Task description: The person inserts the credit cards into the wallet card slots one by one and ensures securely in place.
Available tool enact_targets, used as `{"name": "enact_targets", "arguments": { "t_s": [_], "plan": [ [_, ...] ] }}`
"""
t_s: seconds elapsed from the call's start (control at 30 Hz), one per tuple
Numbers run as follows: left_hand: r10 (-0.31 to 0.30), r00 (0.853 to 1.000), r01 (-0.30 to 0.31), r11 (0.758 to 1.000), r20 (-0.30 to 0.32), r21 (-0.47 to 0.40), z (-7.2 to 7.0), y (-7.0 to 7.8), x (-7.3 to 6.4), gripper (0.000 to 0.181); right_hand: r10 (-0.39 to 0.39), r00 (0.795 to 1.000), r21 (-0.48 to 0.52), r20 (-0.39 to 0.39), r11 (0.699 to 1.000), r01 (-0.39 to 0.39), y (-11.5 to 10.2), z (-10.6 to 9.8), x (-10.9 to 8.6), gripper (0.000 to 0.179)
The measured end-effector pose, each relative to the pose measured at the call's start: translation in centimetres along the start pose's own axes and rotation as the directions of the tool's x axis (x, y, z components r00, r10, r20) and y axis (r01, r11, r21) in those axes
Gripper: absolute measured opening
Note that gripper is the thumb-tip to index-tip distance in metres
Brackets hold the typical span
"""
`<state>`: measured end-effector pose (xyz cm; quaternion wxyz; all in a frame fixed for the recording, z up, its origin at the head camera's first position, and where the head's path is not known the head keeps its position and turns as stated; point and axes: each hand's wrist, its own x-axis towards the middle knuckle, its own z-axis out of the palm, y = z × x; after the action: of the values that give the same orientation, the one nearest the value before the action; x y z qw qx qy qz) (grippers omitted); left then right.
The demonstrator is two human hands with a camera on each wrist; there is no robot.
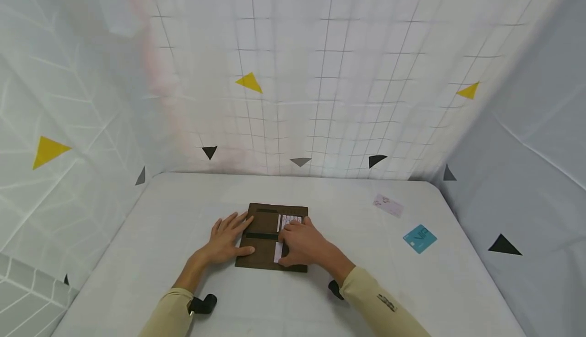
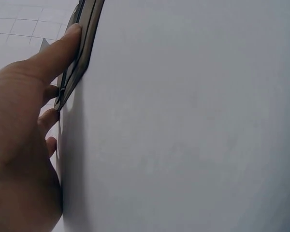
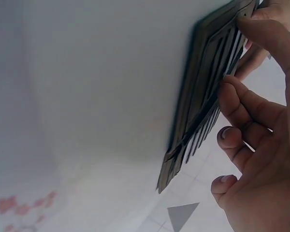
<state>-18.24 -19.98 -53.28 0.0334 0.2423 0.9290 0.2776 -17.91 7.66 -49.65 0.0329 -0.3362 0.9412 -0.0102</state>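
Note:
A brown card wallet [image 1: 265,222] lies opened flat on the white table, its dark central band running crosswise. Several pale cards [image 1: 291,219] stand in slots of its upper right part. A white card [image 1: 277,252] shows in the lower half, with the thumb and index finger of my right hand [image 1: 303,244] at its two ends, pinching it. In the right wrist view my right hand [image 3: 266,125] has its other fingers curled above the wallet [image 3: 195,82]. My left hand [image 1: 225,240] rests spread on the wallet's left edge, thumb extended over the lower half.
To the right lie a pale card with pink flowers [image 1: 388,206] and a blue VIP card [image 1: 419,239]. White sheeting with grid lines and yellow and black triangles [image 1: 249,82] encloses the table [image 1: 183,200] at the back and sides.

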Motion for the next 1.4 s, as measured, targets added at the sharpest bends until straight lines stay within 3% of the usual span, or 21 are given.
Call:
{"name": "enact_targets", "arguments": {
  "t_s": [0.13, 0.47, 1.07, 1.23, 1.4],
  "plan": [
    [-0.020, 0.999, 0.019, 1.000, 0.049, 0.010, -0.3, -0.1, 0.0, 0.090, 0.018, 1.000, -0.005, -0.001, 1.000, -0.018, 0.0, 0.1, -0.2, 0.054],
    [-0.008, 0.983, 0.004, 1.000, 0.185, 0.022, -1.2, -0.4, 0.0, 0.120, 0.020, 0.999, -0.018, -0.027, 1.000, -0.020, -0.6, 0.0, -0.1, 0.052],
    [-0.012, 0.984, 0.005, 0.999, 0.176, 0.036, -1.1, -0.2, 0.2, 0.120, 0.019, 1.000, 0.009, -0.002, 1.000, -0.019, -0.8, 0.1, 0.4, 0.051],
    [-0.018, 0.984, 0.015, 1.000, 0.179, 0.015, -1.1, -0.1, 0.1, 0.119, 0.015, 1.000, 0.044, -0.007, 0.999, -0.015, 0.3, 0.2, -0.3, 0.048],
    [-0.021, 0.983, 0.017, 1.000, 0.185, 0.021, -1.1, -0.2, 0.1, 0.120, 0.040, 0.999, 0.140, -0.008, 0.989, -0.039, 2.5, 0.4, -1.6, 0.044]
  ]
}}
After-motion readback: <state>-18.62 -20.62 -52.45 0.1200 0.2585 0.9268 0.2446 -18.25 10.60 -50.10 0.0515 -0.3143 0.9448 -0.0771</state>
